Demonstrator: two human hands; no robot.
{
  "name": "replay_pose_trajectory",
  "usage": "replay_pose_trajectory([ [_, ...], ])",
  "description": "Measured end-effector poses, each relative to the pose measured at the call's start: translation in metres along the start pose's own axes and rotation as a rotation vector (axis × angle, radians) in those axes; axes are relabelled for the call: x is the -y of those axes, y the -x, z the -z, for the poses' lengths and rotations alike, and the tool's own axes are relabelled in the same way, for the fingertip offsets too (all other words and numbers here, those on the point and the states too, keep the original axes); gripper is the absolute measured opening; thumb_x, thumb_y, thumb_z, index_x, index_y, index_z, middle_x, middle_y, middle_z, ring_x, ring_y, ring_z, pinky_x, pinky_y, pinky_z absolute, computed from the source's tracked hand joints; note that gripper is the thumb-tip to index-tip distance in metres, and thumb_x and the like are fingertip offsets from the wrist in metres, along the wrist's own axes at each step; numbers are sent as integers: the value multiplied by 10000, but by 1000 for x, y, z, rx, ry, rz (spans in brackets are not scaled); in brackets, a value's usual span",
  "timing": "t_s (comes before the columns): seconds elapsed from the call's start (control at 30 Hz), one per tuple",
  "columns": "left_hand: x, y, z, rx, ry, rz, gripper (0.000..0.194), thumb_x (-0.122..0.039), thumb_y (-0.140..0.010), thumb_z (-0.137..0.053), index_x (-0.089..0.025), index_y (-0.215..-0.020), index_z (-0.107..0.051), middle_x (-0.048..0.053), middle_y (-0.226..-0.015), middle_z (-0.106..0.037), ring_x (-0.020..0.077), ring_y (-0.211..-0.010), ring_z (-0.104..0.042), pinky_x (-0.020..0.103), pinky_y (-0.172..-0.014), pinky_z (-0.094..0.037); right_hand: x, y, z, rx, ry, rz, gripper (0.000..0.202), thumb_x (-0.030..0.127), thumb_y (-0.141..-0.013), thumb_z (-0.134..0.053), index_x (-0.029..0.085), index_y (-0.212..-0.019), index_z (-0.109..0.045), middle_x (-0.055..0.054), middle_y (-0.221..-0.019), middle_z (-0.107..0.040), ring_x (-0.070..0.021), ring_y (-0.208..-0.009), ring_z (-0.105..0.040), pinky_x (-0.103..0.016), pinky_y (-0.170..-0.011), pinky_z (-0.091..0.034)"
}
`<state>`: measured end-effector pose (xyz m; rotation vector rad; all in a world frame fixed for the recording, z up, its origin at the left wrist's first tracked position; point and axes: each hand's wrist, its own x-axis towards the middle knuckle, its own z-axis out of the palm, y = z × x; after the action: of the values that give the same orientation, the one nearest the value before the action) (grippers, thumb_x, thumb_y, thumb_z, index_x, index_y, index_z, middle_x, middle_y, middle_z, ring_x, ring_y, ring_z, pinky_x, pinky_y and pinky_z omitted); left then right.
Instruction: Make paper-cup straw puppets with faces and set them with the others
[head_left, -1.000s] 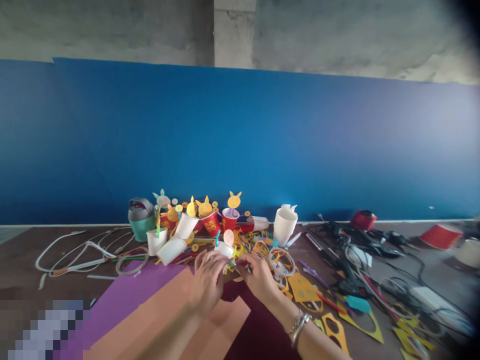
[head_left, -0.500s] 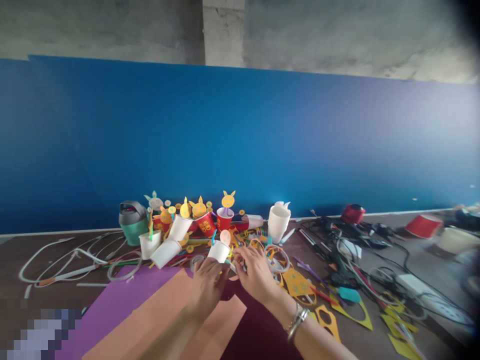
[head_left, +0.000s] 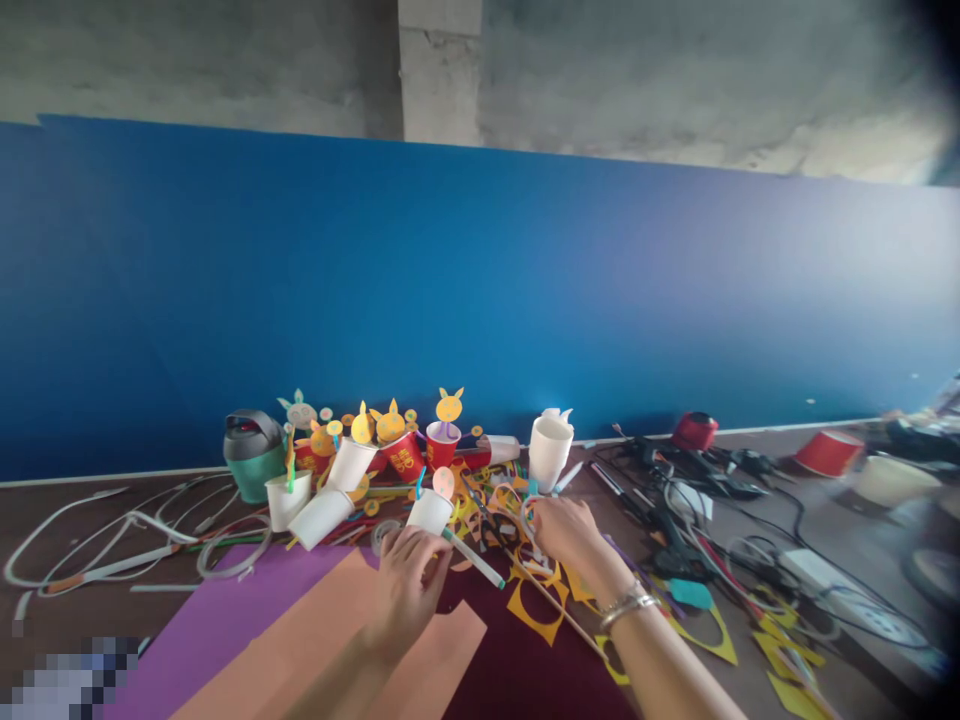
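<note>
The left hand's fingers point(head_left: 401, 545) curl at the lower edge of a small white paper cup point(head_left: 430, 513), smooth-sided and leaning a little; whether they grip it or only touch it, I cannot tell. At the cup's rim show a flat, round pinkish paper disc point(head_left: 443, 483) and a bent blue strip point(head_left: 420, 484). Just beside that hand, a slim cylindrical marker point(head_left: 476, 560), white with green ends, slants across the papers. The right hand point(head_left: 568, 535), a shiny metal bracelet point(head_left: 627, 606) at its wrist, bends down over the scraps next to a pale ring point(head_left: 526, 518); its fingertips are hidden, so I cannot tell whether they hold anything. Nearer the body lies yellow card point(head_left: 553, 632) with a round hole cut through it, a thin straight stick point(head_left: 577, 625) running across.

Flat matte sheets spread under and beside the left forearm: a purple sheet point(head_left: 195, 610), a peach sheet point(head_left: 277, 635) and a dark maroon sheet point(head_left: 517, 655). Farther back on the brown worktop point(head_left: 45, 580), red paper cups point(head_left: 405, 458) with gold print carry flat, eared paper heads point(head_left: 448, 408). A rounded green container point(head_left: 255, 472) with a grey lid stands left of them; tall white cups point(head_left: 550, 455) stand to the right. Behind rises a smooth blue panel point(head_left: 480, 280) below rough grey concrete point(head_left: 225, 60).
</note>
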<state>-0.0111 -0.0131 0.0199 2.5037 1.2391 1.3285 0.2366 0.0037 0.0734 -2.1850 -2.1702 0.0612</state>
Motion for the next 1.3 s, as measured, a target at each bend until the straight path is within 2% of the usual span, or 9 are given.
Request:
replay_pose_trajectory([
  [0.27, 1, 1, -1, -1, 37, -23, 109, -164, -887, -518, -213, -820, -589, 9, -826, -678, 182, -832, -595, 331, -803, -356, 9, 0, -12, -20, 13, 20, 196, 91, -683, -593, 155, -848, -677, -126, -940, -711, -303, -948, -630, -361, -762, -411],
  [0.4, 3, 2, -3, -6, 41, -5, 123, -171, -892, -515, -209, -800, -588, 9, -790, -669, 178, -794, -595, 322, -769, -362, 17, 3, -8, -122, -23, 5, 255, 207, -813, -508, 157, -1036, -621, -131, -978, -700, -294, -980, -611, -401, -818, -385],
  [0.5, 2, 1, -3, -7, 38, 17, 132, -182, -897, -513, -207, -799, -598, 18, -780, -663, 182, -788, -597, 319, -755, -373, 26, 4, -4, -226, -139, 17, 267, 181, -820, -470, 170, -1064, -577, -95, -886, -709, -258, -882, -641, -390, -815, -384],
  [0.63, -1, 0, 0, -26, 49, 3, 131, -196, -906, -497, -212, -867, -621, 33, -803, -674, 191, -802, -606, 315, -730, -393, 41, 4, -7, -322, -375, 211, 113, 209, -872, -438, 178, -898, -544, -49, -761, -671, -213, -743, -634, -349, -770, -409],
  [0.73, -1, -1, 2, -42, 66, -11, 151, -197, -913, -471, -210, -868, -614, 37, -814, -676, 192, -802, -607, 313, -717, -406, 53, 6, -17, -339, -568, 413, 120, 224, -918, -401, 183, -967, -502, -34, -735, -640, -193, -694, -612, -316, -717, -439],
  [0.87, 0, 0, 2, -74, 69, 7, 166, -176, -920, -446, -209, -866, -599, 35, -813, -664, 188, -791, -594, 313, -719, -413, 63, 10, -38, -355, -632, 487, 170, 241, -938, -388, 177, -1067, -478, -84, -865, -654, -220, -781, -622, -348, -733, -476],
  [0.97, 0, 1, 3, -73, 58, 1, 173, -171, -920, -452, -215, -995, -602, 41, -839, -666, 192, -808, -593, 320, -739, -420, 65, 11, -49, -366, -617, 526, 284, 178, -915, -385, 158, -1197, -417, -141, -1036, -641, -250, -944, -619, -425, -866, -464],
  [1.1, 1, 2, 3, 4, 37, -24, 383, -137, -923, -405, -236, -1284, -487, 66, -961, -670, 206, -887, -591, 341, -772, -427, 67, 13, -51, -344, -615, 573, 368, 145, -905, -367, 131, -1273, -360, -185, -1150, -602, -268, -1064, -586, -469, -939, -445],
  [1.3, 6, 5, -4, 99, 12, -73, 453, -145, -925, -396, -242, -1367, -420, 59, -919, -675, 210, -858, -581, 347, -738, -412, 71, 15, -52, -340, -628, 573, 353, 136, -911, -368, 136, -1262, -403, -171, -1082, -633, -262, -964, -625, -433, -839, -510],
])
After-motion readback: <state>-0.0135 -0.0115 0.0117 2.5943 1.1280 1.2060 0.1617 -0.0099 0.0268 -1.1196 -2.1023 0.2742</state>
